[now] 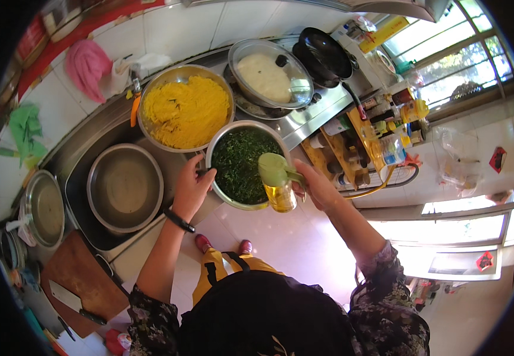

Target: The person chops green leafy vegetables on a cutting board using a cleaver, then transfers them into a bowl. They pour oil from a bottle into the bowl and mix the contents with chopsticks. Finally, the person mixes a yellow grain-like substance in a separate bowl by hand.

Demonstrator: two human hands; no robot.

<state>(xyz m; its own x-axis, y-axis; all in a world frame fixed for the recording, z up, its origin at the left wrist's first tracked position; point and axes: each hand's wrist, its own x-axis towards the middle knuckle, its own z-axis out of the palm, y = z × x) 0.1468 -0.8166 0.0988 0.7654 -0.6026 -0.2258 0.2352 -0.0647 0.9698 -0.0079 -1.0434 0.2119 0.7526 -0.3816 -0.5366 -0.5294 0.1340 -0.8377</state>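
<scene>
A steel pot of finely chopped leafy greens is in front of me at the counter's edge. My left hand grips its dark side handle, with the thumb near the rim. In my right hand is the handle of a clear oil jug with a green lid, partly filled with yellow oil. The jug is over the pot's right rim, and its lid hides some of the greens. I cannot tell whether oil is flowing. Touching or close behind the pot is a steel bowl of yellow shreds.
A steel basin sits in the sink at left. Nearer me, a cleaver lies on a wooden cutting board. Behind are a glass-lidded bowl of pale dough and a black wok. A bottle rack stands at right.
</scene>
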